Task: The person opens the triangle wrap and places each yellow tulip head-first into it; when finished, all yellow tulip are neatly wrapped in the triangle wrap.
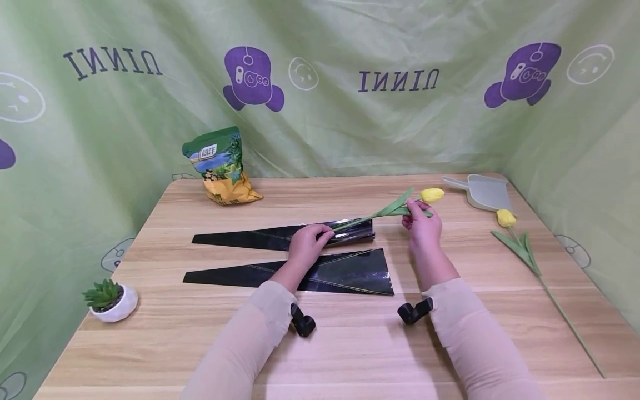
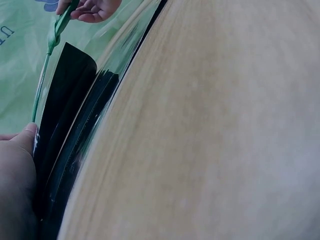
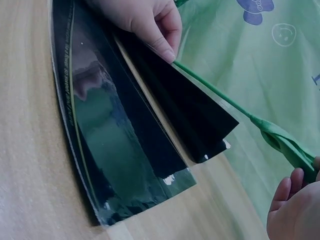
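Observation:
A yellow artificial tulip point(image 1: 431, 195) with green leaves lies slantwise over the far black flower sleeve point(image 1: 250, 238). My left hand point(image 1: 307, 244) pinches the green stem point(image 3: 215, 90) between thumb and fingers, above that sleeve. Whether those fingers also grip the film cannot be seen. Just below the bloom, my right hand point(image 1: 425, 226) holds the tulip by its leaves and upper stem. The far sleeve's wide right end curls up. Closer to me, a second black sleeve point(image 1: 350, 272) lies flat, with printed lettering along its edge.
Another yellow tulip point(image 1: 506, 218) lies along the table's right side, beside a grey dustpan point(image 1: 487, 191). A green-and-yellow bag point(image 1: 220, 166) stands at the back left. At the left edge sits a succulent in a white pot point(image 1: 117, 308). A green curtain point(image 1: 320, 139) hangs behind the table.

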Available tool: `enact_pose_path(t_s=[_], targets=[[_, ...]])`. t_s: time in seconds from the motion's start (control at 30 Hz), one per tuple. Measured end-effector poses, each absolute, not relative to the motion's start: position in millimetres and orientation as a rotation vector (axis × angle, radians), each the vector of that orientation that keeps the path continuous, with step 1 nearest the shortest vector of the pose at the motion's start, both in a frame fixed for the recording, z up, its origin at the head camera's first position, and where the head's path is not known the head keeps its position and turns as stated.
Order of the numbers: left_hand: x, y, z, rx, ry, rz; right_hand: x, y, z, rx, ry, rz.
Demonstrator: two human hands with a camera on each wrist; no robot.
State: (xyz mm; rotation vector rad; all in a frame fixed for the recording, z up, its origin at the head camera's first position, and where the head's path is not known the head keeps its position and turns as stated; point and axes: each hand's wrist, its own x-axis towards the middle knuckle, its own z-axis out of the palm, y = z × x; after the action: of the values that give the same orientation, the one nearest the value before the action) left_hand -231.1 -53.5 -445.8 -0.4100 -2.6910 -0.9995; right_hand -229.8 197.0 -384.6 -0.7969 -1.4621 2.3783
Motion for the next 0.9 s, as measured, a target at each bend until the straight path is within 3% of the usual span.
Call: enact_pose_path(t_s=[0.9], targets=[[-228.9, -51.9, -442.6, -0.408, -2.623, -1.044, -227.1, 182.8, -397.7, -0.801, -1.559, 2.413]])
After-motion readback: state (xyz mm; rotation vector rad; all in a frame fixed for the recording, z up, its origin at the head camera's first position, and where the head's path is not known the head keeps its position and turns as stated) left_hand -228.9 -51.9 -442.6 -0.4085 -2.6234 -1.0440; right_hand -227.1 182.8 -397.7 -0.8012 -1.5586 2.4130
